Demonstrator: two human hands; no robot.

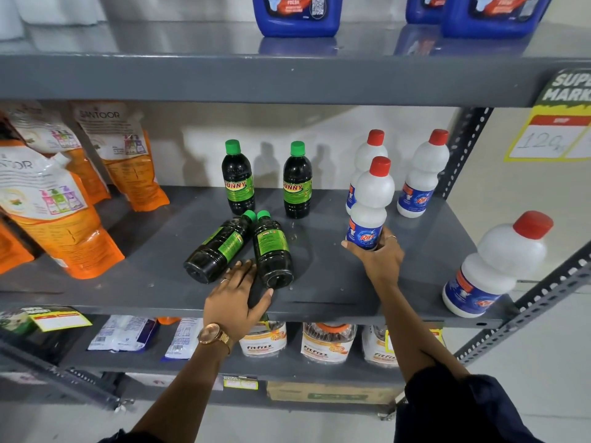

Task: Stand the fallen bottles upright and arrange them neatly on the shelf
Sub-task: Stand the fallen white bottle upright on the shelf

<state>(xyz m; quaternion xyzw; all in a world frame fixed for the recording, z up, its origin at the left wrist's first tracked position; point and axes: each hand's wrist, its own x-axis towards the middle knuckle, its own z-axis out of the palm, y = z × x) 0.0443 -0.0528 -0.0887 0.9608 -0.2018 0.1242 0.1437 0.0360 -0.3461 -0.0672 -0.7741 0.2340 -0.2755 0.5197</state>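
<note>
On the grey middle shelf (335,282) two dark green-capped bottles lie on their sides, one to the left (220,247) and one to the right (271,251). My left hand (236,298) rests at the base of the right one, fingers spread around it. Behind them two dark bottles stand upright (238,179) (297,182). My right hand (380,254) grips the base of an upright white red-capped bottle (371,203). Two more white bottles stand behind it (364,155) (420,174). Another white bottle (499,263) stands at the shelf's front right corner.
Orange and white refill pouches (57,203) lean at the left of the shelf. Blue jugs (297,14) stand on the shelf above. A price tag (556,123) hangs at the right. Packets and jars (326,343) fill the shelf below. A perforated metal post (463,155) borders the right.
</note>
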